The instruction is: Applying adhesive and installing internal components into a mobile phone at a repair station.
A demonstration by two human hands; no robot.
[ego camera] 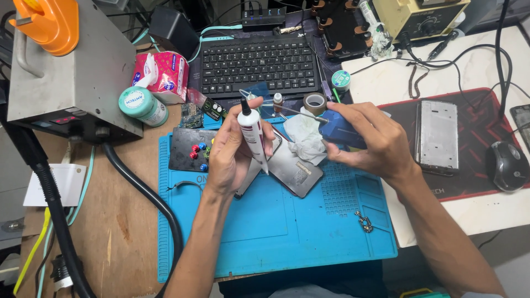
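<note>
Head view: left hand (pixel 234 152) grips a white adhesive tube (pixel 254 135), long axis near upright, black nozzle up. Right hand (pixel 367 140) clasps a blue block (pixel 339 132) just right, above the dark phone (pixel 292 168) on the blue mat (pixel 276 221).

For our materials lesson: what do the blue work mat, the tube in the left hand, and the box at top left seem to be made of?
Blue work mat: likely silicone, matte with moulded compartments. Tube in the left hand: probably soft plastic, glossy white, black nozzle. Box: sheet metal, dull brushed grey.

black keyboard (pixel 258 63), computer mouse (pixel 507 165), tape roll (pixel 315 102), tissue pack (pixel 163 75)
</note>
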